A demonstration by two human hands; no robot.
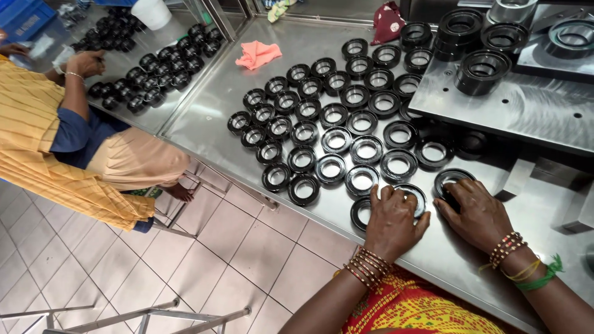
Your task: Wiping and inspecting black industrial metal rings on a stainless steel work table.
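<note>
My left hand (391, 221) rests palm down on two black rubber rings, one under the fingers (413, 195) and one by the thumb (360, 211), near the front edge of the steel table (297, 52). Fingers of my right hand (476, 211) lie on another black ring (450, 179) just to the right. Both wrists carry bead bangles. Beyond my hands, several black rings with shiny centres lie in rows (337, 139) across the table.
A raised steel plate (526, 111) at the right holds larger black rings (481, 71). A pink cloth (257, 54) lies at the back. At the left, a seated person in yellow (37, 136) works at a second table of rings (158, 68). Tiled floor below.
</note>
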